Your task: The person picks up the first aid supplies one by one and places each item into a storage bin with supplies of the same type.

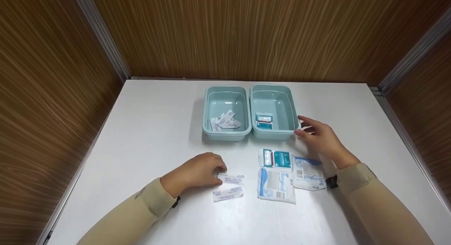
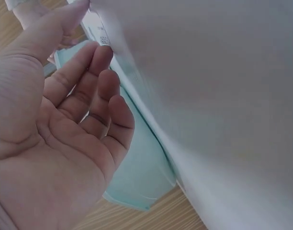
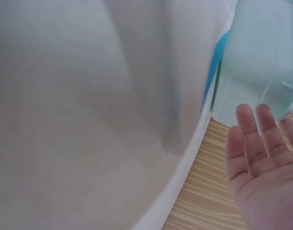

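Observation:
My left hand is low over the table, thumb and index finger at the left end of a slim white wrapped strip that looks like an adhesive bandage. In the left wrist view its fingers are loosely bent, with a gap between thumb and index finger. A second wrapped strip lies just below. My right hand touches the front right corner of the right light-teal bin with its fingertips. Fairly straight fingers show beside that bin in the right wrist view.
The left teal bin holds several wrapped strips. Inside the right bin lies a green-and-white packet. A similar packet and two packets marked Surgical lie in front. Wood-grain panels border the table.

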`<action>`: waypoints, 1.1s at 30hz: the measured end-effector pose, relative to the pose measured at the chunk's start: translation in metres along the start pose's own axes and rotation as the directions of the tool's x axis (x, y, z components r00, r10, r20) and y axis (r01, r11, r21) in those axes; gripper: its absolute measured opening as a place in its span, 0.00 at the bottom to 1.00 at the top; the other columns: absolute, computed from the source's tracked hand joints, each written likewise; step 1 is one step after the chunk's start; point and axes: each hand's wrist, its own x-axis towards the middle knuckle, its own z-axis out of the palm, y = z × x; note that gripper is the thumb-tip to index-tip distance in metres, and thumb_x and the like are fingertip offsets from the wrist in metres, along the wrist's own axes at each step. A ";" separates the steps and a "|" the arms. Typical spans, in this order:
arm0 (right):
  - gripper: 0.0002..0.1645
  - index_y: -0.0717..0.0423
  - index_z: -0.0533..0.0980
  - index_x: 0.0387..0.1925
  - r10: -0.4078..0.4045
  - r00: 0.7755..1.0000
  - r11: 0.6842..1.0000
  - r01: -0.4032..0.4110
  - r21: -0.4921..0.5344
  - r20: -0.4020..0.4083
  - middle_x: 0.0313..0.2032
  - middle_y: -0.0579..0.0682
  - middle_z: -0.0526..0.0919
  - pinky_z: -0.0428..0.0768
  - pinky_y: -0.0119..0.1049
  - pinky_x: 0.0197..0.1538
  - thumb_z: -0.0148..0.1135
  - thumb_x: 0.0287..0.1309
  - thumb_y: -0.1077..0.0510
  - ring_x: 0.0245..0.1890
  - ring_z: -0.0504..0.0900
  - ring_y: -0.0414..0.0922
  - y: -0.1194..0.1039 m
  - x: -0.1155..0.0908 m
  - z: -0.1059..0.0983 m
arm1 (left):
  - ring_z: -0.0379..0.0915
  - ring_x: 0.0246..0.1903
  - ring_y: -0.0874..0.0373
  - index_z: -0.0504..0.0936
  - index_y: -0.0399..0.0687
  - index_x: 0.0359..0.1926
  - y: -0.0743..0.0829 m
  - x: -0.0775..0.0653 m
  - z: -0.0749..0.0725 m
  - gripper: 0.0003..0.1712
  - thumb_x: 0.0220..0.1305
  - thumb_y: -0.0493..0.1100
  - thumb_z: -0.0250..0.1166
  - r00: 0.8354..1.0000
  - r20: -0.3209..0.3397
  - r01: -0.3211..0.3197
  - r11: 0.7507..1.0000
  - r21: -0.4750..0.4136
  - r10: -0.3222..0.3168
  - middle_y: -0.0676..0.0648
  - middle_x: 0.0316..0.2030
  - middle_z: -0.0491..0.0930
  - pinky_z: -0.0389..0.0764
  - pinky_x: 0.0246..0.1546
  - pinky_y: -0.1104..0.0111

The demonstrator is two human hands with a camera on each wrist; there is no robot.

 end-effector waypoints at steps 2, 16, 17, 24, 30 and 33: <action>0.57 0.37 0.60 0.91 -0.009 1.000 1.000 0.009 0.000 -0.004 0.77 0.59 0.76 0.78 0.63 0.80 0.71 0.71 0.26 0.71 0.80 0.60 0.001 0.001 0.000 | 0.83 0.53 0.53 0.94 0.46 0.55 -0.001 0.001 0.001 0.17 0.66 0.42 0.83 1.000 -0.001 -0.008 1.000 0.002 0.008 0.49 0.50 0.92 0.84 0.67 0.54; 0.56 0.38 0.61 0.91 -0.028 0.999 1.000 0.028 0.001 -0.020 0.76 0.59 0.77 0.78 0.64 0.79 0.71 0.72 0.27 0.71 0.80 0.61 0.002 0.000 0.002 | 0.79 0.48 0.56 0.95 0.46 0.53 -0.001 0.001 0.000 0.15 0.66 0.41 0.80 1.000 -0.012 -0.009 1.000 0.015 0.009 0.50 0.46 0.91 0.85 0.64 0.56; 0.56 0.38 0.60 0.91 -0.025 1.000 1.000 0.025 0.001 -0.018 0.76 0.59 0.76 0.78 0.65 0.79 0.71 0.72 0.27 0.71 0.80 0.61 0.003 0.000 0.001 | 0.80 0.49 0.56 0.95 0.46 0.54 -0.001 0.001 0.000 0.15 0.66 0.41 0.80 1.000 -0.014 -0.010 1.000 0.016 0.010 0.50 0.46 0.91 0.85 0.64 0.56; 0.58 0.35 0.60 0.91 0.004 1.000 1.000 -0.003 0.010 -0.006 0.77 0.57 0.76 0.78 0.63 0.80 0.71 0.70 0.24 0.73 0.79 0.60 0.003 -0.002 0.001 | 0.81 0.52 0.55 0.95 0.47 0.55 0.000 0.000 0.000 0.16 0.67 0.42 0.79 1.000 -0.026 0.001 1.000 -0.003 -0.001 0.50 0.49 0.92 0.84 0.65 0.55; 0.55 0.39 0.61 0.90 -0.030 0.999 1.000 0.030 0.004 -0.018 0.76 0.60 0.77 0.78 0.65 0.79 0.71 0.73 0.28 0.72 0.80 0.61 0.003 0.000 0.001 | 0.79 0.50 0.54 0.94 0.46 0.55 0.003 -0.001 -0.017 0.17 0.66 0.42 0.81 0.997 -0.078 -0.005 0.997 -0.072 -0.001 0.49 0.50 0.91 0.83 0.61 0.55; 0.53 0.41 0.63 0.90 -0.053 0.998 0.999 0.053 -0.002 -0.025 0.75 0.61 0.78 0.78 0.65 0.79 0.70 0.74 0.29 0.71 0.81 0.62 0.002 0.000 0.000 | 0.80 0.50 0.52 0.94 0.44 0.56 0.005 -0.003 -0.033 0.17 0.67 0.41 0.81 0.991 -0.134 -0.023 0.995 -0.096 0.010 0.48 0.50 0.91 0.84 0.59 0.53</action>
